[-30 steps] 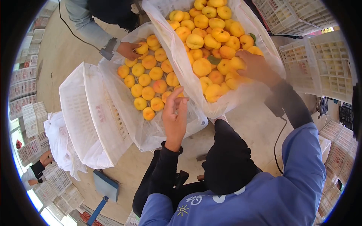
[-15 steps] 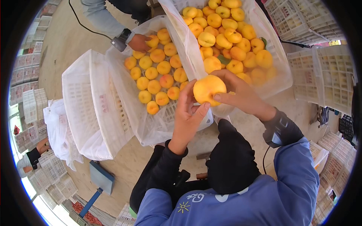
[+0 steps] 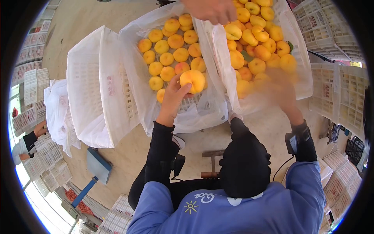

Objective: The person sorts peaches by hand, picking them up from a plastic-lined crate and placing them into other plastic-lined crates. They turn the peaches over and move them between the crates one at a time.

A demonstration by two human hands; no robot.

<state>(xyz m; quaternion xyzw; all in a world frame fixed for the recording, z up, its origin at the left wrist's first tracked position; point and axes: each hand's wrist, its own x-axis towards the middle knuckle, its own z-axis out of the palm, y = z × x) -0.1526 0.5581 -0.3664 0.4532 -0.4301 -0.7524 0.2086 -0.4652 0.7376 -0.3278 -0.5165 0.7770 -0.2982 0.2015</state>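
Observation:
A yellow peach (image 3: 192, 81) is gripped in my left hand (image 3: 174, 97), held over the front part of a lined crate (image 3: 187, 123) with spaced-out peaches (image 3: 180, 54) in it. My right hand (image 3: 278, 85) is smeared by motion at the near side of a fuller lined crate (image 3: 304, 74), over its heaped peaches (image 3: 257, 66); its fingers and anything in them cannot be made out. A co-worker's hand (image 3: 214, 9) reaches over the upper edge between the two crates.
Empty lined white crates (image 3: 87, 85) lean at the left beside white plastic bags (image 3: 58, 113). A blue platform scale (image 3: 98, 165) stands on the floor. Stacked crates (image 3: 339, 89) line the right side. Another person's arm (image 3: 31, 142) shows at the far left.
My left hand has carried the peach left over the sparser crate. My right hand has let go of it and returned to the fuller crate. The co-worker's hand has moved right, away from the sparser crate.

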